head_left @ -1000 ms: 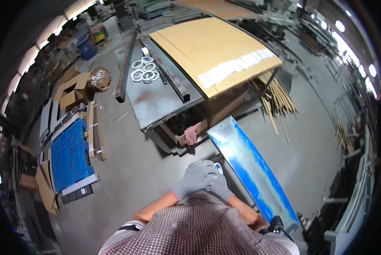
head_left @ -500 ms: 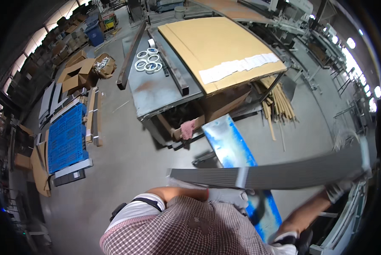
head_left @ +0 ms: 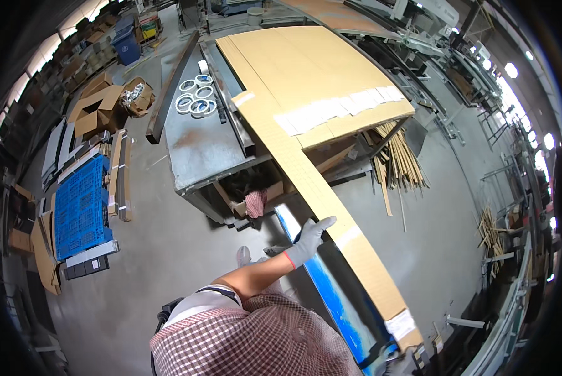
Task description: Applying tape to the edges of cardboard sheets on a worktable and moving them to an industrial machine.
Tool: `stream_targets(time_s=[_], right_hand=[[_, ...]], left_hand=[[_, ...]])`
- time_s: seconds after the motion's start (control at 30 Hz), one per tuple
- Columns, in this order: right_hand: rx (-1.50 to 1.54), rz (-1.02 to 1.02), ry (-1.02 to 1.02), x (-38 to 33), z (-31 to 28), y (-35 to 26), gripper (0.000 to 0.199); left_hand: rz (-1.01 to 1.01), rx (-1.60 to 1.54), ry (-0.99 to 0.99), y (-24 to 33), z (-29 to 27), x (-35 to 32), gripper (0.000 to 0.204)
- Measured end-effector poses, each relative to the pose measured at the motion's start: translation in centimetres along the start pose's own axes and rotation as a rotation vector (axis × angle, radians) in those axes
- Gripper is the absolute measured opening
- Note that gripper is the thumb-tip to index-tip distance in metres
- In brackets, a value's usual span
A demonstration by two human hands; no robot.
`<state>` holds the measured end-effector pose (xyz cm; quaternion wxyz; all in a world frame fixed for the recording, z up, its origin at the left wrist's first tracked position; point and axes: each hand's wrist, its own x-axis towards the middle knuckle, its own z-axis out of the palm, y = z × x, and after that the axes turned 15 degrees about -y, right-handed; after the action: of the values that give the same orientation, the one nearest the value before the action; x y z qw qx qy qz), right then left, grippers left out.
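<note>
A long, narrow cardboard-wrapped package (head_left: 306, 175) slants from the cardboard stack (head_left: 318, 69) on the metal table down to the lower right. My left hand (head_left: 307, 241), in a grey glove with fingers spread, presses against the package's left edge about midway. My right hand (head_left: 401, 365), also gloved, is at the package's low end by the white label and is mostly hidden under it. A blue-filmed panel (head_left: 331, 294) lies below the package, beside my left arm.
The grey metal table (head_left: 199, 144) carries several tape rolls (head_left: 194, 100) and a dark bar (head_left: 171, 88). A blue pallet (head_left: 80, 207) and cardboard boxes (head_left: 96, 109) sit at left. Wooden sticks (head_left: 400, 163) lean by the table at right. Metal racks line the right rim.
Both hands were together over the blue panel, then lifted the long package across my front. Now its far end rests on the table stack and my left hand is spread against it.
</note>
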<state>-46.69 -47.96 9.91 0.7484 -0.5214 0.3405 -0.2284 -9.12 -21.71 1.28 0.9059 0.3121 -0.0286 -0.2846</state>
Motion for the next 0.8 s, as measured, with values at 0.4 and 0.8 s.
stream_targets(time_s=[0.4,0.8], right_hand=[[-0.042,0.661,-0.36,2.7,20.4,8.4,0.022],[0.25,0.843,-0.76,15.9,62.8,25.0,0.024]], left_hand=[[0.491,1.689,0.834,15.6,-21.2,4.8,0.065],[-0.224,1.58,0.588,23.5,-24.8,5.1,0.076]])
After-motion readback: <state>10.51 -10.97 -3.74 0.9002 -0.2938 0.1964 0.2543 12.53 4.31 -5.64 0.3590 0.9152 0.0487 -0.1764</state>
